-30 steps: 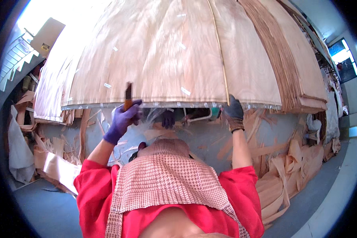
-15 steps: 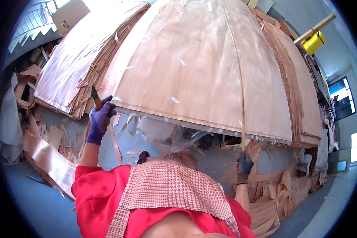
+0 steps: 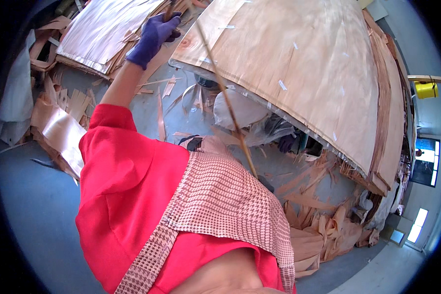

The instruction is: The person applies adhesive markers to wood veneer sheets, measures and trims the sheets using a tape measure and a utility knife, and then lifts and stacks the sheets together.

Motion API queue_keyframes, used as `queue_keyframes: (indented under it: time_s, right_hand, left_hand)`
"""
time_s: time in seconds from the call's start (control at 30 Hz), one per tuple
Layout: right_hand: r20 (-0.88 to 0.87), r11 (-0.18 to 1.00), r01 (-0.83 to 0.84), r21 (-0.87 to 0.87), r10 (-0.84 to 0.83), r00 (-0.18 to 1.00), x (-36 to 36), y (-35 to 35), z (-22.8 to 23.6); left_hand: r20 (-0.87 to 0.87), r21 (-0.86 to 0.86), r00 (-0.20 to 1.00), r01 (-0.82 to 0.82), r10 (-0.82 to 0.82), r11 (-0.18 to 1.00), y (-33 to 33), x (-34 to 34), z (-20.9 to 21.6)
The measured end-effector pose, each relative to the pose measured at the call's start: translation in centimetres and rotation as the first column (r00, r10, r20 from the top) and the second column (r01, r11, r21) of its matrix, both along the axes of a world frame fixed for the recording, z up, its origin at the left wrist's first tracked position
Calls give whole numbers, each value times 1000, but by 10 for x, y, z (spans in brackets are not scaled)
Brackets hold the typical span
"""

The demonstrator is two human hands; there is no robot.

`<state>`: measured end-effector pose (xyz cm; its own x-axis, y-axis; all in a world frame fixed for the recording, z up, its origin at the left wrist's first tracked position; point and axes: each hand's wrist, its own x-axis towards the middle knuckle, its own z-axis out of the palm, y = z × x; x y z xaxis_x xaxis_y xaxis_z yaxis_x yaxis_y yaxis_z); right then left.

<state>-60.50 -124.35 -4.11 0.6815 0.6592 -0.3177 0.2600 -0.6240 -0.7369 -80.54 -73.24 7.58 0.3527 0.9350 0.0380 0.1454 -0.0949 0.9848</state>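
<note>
My left hand [image 3: 154, 40], in a purple glove, is raised and closed around a knife [image 3: 170, 10], its upper end cut off by the frame's top. The hand is over the gap beside the left veneer stack. A long thin wooden stick [image 3: 229, 104] slants across the near left corner of the large veneer sheet [image 3: 299, 63]. At the stick's lower end is my right hand [image 3: 265, 183] in a dark glove, mostly hidden behind the apron. Small white tape strips [image 3: 282, 85] dot the sheet, which tops a raised stack.
Another veneer stack [image 3: 103, 29] stands at far left. Torn veneer scraps [image 3: 328, 232] heap at lower right, and a curled sheet [image 3: 61, 125] leans at left. Under the big stack are plastic film [image 3: 267, 128] and a purple glove [image 3: 285, 143]. A yellow bucket [image 3: 426, 89] hangs at right.
My left hand has gone up and forward with the knife. The stick has swung from upright on the sheet's right to a leftward slant, my right hand drawing toward my body. The view has turned.
</note>
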Motion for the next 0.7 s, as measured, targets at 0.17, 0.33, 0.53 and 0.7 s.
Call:
queue_keyframes:
  time_s: [0.17, 0.33, 0.53, 0.7]
  right_hand:
    - [-59, 997, 73, 20, -72, 996, -13, -28, -1]
    - [-94, 991, 131, 33, -128, 987, -25, -60, -8]
    - [-104, 980, 197, 33, -193, 976, -40, -89, -9]
    - [-107, 973, 227, 48, -221, 969, -46, -105, -13]
  left_hand:
    - [-575, 165, 814, 23, 77, 986, 12, 10, -22]
    - [-671, 71, 741, 30, 25, 997, 2, 9, -94]
    - [-737, 375, 604, -9, 304, 927, -21, 29, -87]
    - [-185, -299, 962, -250, 201, 921, -7, 35, -71]
